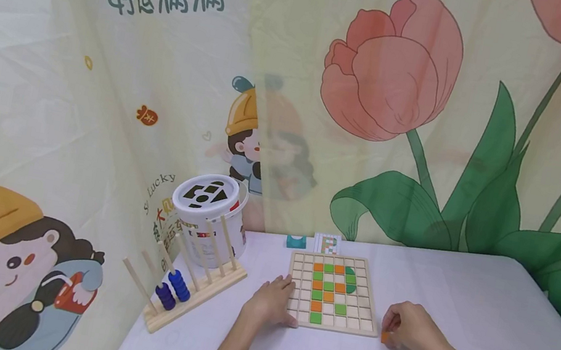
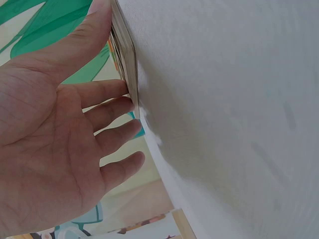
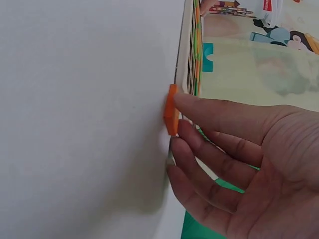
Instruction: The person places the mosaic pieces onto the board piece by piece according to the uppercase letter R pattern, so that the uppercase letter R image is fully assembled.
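A wooden grid board point(image 1: 343, 330) lies on the table, with orange and green tiles point(image 1: 323, 296) set in some of its squares in an R-like pattern. My left hand point(image 1: 269, 301) touches the board's left side and near-left corner, its fingers nearly straight in the left wrist view. Off the board's near-right corner, my right hand point(image 1: 414, 328) pinches a small orange square tile point(image 3: 171, 112) at the tabletop. In the right wrist view the thumb presses one side of that tile, and the fingertips behind it are partly hidden.
Behind the board stand a small pattern card point(image 1: 328, 244) and a teal piece point(image 1: 296, 241). To the left is a wooden peg rack point(image 1: 203, 306) with blue rings point(image 1: 178, 286). A white bucket point(image 1: 200, 230) with a shape-hole lid stands behind it. Printed cloth hangs around the table.
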A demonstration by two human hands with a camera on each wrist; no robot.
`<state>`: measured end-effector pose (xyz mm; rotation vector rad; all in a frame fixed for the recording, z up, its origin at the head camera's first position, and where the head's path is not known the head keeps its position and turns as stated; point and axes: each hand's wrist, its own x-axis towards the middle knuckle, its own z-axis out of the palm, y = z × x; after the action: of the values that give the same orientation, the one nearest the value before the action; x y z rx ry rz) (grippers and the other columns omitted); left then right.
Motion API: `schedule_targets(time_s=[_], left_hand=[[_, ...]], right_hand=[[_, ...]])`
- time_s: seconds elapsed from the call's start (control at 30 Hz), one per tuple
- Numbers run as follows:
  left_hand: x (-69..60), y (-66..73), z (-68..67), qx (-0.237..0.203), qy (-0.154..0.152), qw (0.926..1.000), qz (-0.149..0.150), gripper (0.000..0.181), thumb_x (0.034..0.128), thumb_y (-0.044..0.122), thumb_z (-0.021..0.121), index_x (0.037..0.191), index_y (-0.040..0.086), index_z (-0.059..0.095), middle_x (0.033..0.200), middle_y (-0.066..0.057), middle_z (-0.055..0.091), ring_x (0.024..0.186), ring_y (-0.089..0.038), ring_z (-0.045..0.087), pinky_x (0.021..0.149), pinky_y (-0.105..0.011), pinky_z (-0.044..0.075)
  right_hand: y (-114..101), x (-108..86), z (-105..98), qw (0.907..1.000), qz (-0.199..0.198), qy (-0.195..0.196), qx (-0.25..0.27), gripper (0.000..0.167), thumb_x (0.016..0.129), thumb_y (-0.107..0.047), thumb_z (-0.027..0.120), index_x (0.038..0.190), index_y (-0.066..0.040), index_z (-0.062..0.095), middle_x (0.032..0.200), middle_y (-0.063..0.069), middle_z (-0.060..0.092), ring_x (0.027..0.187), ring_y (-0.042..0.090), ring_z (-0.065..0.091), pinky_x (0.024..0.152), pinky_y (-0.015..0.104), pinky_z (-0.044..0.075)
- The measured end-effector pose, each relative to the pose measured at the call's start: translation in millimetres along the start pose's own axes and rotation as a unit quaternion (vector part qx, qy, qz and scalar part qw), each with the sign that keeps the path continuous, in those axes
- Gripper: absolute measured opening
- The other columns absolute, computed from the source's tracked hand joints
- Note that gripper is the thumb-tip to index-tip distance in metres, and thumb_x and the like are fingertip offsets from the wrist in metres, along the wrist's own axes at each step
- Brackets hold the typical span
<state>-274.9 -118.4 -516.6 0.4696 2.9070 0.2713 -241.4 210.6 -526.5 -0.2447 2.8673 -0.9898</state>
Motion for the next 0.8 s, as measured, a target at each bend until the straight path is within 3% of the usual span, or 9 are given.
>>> schedule_targets(time_s=[0.23,0.57,0.8], left_hand=[[0.9,0.0,-0.7,-0.005,0.000,1.0000,0.000,0.094,0.0761,0.040,0.093,0.151,0.002,0.052,0.163,-0.013,0.043,0.153,-0.031,0.036,0.123,-0.052,0.034],[1.5,0.6,-0.8,0.000,-0.002,1.0000,-0.005,0.094,0.0764,0.041,0.093,0.152,0.004,0.051,0.164,-0.012,0.042,0.154,-0.030,0.036,0.124,-0.051,0.033],[-0.3,0.5,0.0,0.002,-0.002,1.0000,-0.005,0.095,0.0760,0.042,0.093,0.152,0.003,0.051,0.164,-0.012,0.042,0.153,-0.030,0.036,0.123,-0.051,0.034]], right_hand=[[4,-2.6,-2,0.9998,0.015,-0.005,0.016,0.029,0.069,0.003,0.091,0.085,-0.011,0.072,0.074,-0.001,0.062,0.071,0.017,0.057,0.061,0.030,0.052],[18,4.6,-19,0.9906,-0.068,-0.046,0.109,0.029,0.075,0.008,0.083,0.100,-0.003,0.074,0.080,0.000,0.069,0.073,0.016,0.065,0.061,0.025,0.055],[8,18.1,-6,0.9866,-0.045,-0.022,0.155,0.026,0.079,-0.002,0.088,0.102,-0.004,0.074,0.083,0.000,0.071,0.077,0.018,0.067,0.068,0.025,0.058]])
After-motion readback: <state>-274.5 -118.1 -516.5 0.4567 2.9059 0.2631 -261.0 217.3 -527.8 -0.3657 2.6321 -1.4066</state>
